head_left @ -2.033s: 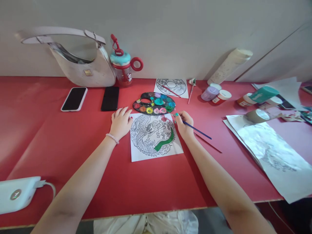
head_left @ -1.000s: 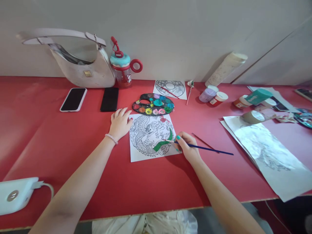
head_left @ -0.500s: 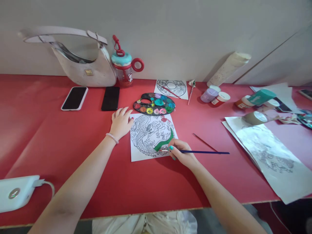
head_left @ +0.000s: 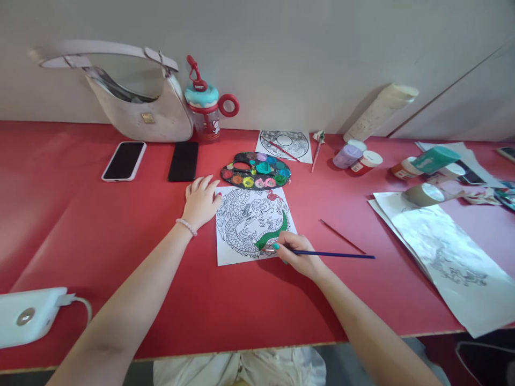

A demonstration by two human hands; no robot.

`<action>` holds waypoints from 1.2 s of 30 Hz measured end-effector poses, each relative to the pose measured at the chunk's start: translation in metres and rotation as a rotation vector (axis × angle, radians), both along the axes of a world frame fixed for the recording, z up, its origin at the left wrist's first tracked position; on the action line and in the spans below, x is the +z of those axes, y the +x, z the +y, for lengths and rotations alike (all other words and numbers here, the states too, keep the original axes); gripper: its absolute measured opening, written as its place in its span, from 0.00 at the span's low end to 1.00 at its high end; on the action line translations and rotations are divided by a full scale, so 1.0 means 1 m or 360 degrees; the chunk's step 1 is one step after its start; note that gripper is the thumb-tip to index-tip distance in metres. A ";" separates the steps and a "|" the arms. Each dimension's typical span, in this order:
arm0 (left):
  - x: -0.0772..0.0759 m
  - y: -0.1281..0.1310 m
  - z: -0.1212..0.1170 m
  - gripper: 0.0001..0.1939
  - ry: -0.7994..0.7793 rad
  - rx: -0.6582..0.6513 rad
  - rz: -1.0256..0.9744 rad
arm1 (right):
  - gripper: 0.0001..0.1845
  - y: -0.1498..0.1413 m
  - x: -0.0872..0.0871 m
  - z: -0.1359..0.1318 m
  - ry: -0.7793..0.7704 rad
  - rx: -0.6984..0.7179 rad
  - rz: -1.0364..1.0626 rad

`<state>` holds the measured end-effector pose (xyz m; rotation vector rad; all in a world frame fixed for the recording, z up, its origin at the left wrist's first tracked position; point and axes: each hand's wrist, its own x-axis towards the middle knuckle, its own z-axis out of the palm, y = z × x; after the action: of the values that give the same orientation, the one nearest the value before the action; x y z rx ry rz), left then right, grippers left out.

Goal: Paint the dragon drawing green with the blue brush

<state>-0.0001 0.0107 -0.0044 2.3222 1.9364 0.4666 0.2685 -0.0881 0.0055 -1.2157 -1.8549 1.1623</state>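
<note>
A white sheet with a printed dragon drawing (head_left: 237,225) lies on the red table in front of me. A curved band of the dragon is painted green, and a small patch at the top right is red. My right hand (head_left: 298,254) pinches a blue-handled paintbrush (head_left: 333,253), its tip at the lower end of the green band. My left hand (head_left: 201,202) lies flat with fingers spread, the thumb at the sheet's upper left edge. Just beyond the sheet is a black paint palette (head_left: 241,174) with dabs of many colours.
Two phones (head_left: 124,161), a white handbag (head_left: 140,115) and a red-handled cup (head_left: 205,112) stand at the back left. A thin brush (head_left: 341,236) lies right of my hand. Paint jars (head_left: 348,155) and loose sheets (head_left: 446,252) are farther right. A power bank (head_left: 32,316) sits front left.
The brush handle has tilted slightly, its far end now lower and a little to the left. My left hand rests in the same place on the sheet's edge.
</note>
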 end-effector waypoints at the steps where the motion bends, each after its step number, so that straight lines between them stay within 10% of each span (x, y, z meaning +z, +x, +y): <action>1: 0.000 0.000 0.000 0.21 -0.0001 -0.0001 -0.0002 | 0.16 0.000 0.000 0.000 0.0005 0.0000 -0.0008; 36: -0.001 -0.001 0.001 0.21 0.0026 -0.0011 0.0017 | 0.16 0.002 -0.002 -0.001 0.0023 0.0076 -0.0084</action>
<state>-0.0007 0.0115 -0.0054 2.3455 1.9358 0.4726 0.2703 -0.0886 0.0039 -1.2112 -1.9376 1.1506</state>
